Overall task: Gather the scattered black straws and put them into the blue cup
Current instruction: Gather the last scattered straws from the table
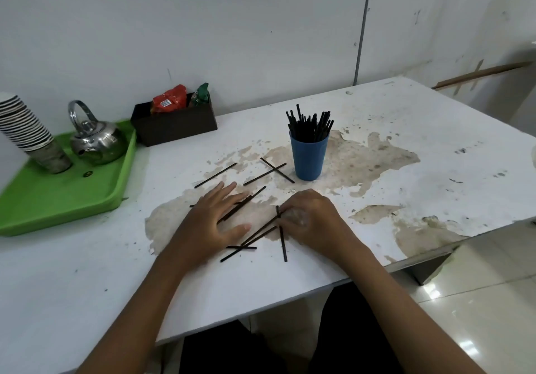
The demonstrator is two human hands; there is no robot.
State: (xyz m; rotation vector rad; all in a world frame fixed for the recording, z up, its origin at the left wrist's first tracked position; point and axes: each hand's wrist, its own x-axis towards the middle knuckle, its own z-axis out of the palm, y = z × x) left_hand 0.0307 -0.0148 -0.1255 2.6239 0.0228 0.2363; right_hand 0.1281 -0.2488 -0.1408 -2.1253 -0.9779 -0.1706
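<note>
Straws point(261, 230) being gathered on the table point(435, 130).
Right hand point(309, 217) pinches several; left hand point(214, 217) lies flat on others. Next: lift to the blue cup point(309, 157), twelve o'clock.

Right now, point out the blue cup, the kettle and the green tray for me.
blue cup point(309, 159), head view, middle of its outer wall.
kettle point(97, 141), head view, its shiny steel body.
green tray point(66, 199), head view, bare floor near its front.

loose straws point(262, 231) lie on the tabletop point(435, 153) between the left fingers point(232, 196) and right fingers point(285, 209). beyond the fingers stands the cup point(309, 157), straws inside; two crossed straws point(268, 171) lie just left of it.
</note>
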